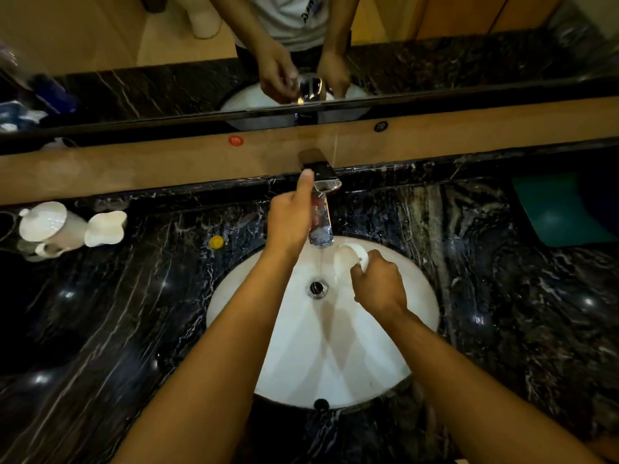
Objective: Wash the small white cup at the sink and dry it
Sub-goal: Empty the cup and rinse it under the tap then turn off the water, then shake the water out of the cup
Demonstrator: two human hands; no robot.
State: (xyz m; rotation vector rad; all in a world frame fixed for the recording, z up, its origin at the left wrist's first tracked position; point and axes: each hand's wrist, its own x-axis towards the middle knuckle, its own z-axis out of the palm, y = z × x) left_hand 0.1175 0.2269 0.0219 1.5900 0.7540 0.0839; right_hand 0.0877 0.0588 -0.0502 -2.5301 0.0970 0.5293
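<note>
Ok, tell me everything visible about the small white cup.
The small white cup looks like glossy ceramic, plain white. It is tilted on its side over the sink, just right of the water stream from the faucet. The right hand grips it, fingers covering much of it; any handle is hidden.

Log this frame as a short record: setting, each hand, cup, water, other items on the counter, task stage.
setting: white oval sink set in a dark marbled counter, mirror behind
left hand: left hand on the chrome faucet, thumb up at its lever
right hand: right hand grips the small white cup over the basin
cup: tilted, just right of the spout, beside the stream
water: thin stream falling to the drain
other items: white teapot, white jug, small yellow object, teal item
task stage: rinsing starting; drying not yet done
</note>
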